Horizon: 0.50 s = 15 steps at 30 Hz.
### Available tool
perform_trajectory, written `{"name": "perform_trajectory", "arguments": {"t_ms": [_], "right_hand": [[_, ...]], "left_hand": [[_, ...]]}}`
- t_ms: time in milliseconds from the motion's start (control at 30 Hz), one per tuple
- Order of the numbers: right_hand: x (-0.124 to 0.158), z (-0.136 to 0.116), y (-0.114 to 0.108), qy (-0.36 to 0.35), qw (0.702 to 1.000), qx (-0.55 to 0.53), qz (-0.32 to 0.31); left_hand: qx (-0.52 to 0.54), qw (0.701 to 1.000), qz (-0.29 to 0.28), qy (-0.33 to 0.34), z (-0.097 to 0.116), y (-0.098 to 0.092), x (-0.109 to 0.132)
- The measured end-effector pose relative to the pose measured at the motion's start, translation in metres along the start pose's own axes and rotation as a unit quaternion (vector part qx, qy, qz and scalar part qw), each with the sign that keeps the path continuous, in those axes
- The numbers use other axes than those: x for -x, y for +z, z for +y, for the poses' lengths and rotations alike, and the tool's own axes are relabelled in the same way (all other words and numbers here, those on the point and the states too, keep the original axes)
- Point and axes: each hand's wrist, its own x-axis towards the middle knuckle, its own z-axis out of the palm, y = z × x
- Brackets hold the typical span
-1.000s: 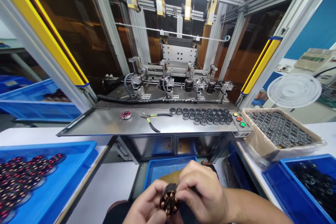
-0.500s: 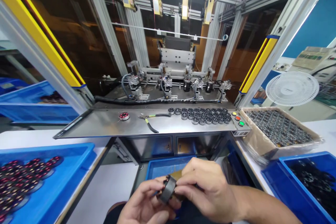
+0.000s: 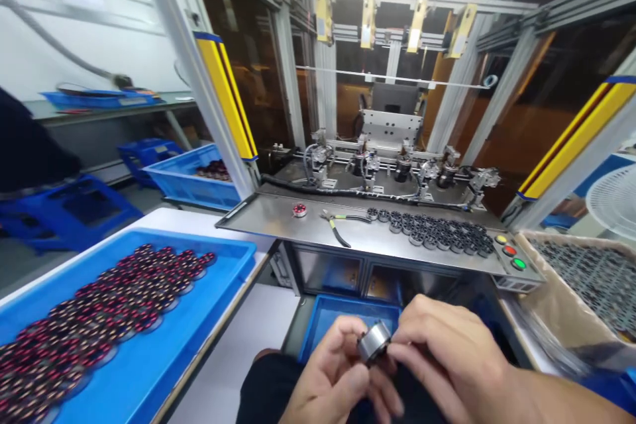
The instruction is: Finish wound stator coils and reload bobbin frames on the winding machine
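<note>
A motor stator (image 3: 374, 342), a grey metal ring with dark toothed ends, is tilted above my lap. My left hand (image 3: 334, 371) holds it from the left with curled fingers and thumb. My right hand (image 3: 447, 351) is closed, its thumb and forefinger pinching at the stator's right edge. Whether a wire or other small part lies between those fingertips is hidden. Beyond the hands, on the metal ledge, are a single red-topped stator (image 3: 299, 211), cutting pliers (image 3: 338, 225) with black and green handles, and rows of black stators (image 3: 437, 230).
A blue tray (image 3: 238, 253) of red and copper wound stators is at left. The winding machine (image 3: 392, 126) stands behind the ledge. Coloured buttons (image 3: 509, 251) and a lined box (image 3: 551, 305) of grey parts are at right. Below sits a blue bin (image 3: 318, 318).
My view has turned left, bringing more of the left tray into sight. Both hands stay on the stator, which now shows its side at a different tilt.
</note>
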Motion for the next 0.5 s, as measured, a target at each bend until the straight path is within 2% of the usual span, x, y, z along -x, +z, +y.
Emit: {"name": "perform_trajectory", "arguments": {"t_ms": [100, 167, 233, 333, 367, 433, 500], "right_hand": [[-0.003, -0.002, 0.002, 0.045, 0.999, -0.016, 0.001], [-0.008, -0.004, 0.002, 0.048, 0.998, -0.042, -0.015], [-0.013, -0.006, 0.002, 0.031, 0.997, -0.063, -0.041], [-0.018, -0.007, 0.002, -0.017, 0.993, -0.072, -0.087], [-0.019, -0.007, 0.001, -0.028, 0.993, -0.069, -0.095], [-0.019, -0.005, 0.001, -0.043, 0.993, -0.052, -0.093], [-0.018, -0.004, 0.001, -0.047, 0.996, -0.033, -0.074]], "left_hand": [[0.004, 0.994, 0.055, 0.091, 0.010, 0.005, 0.000], [0.049, 0.990, 0.076, 0.107, 0.018, 0.008, 0.000], [0.076, 0.994, 0.070, 0.048, 0.022, 0.007, -0.001], [0.081, 0.987, 0.028, -0.135, 0.018, 0.000, -0.001], [0.072, 0.982, 0.024, -0.171, 0.015, -0.002, 0.000], [0.040, 0.984, 0.035, -0.170, 0.012, -0.002, 0.001], [0.002, 0.992, 0.047, -0.119, 0.012, 0.002, 0.003]]}}
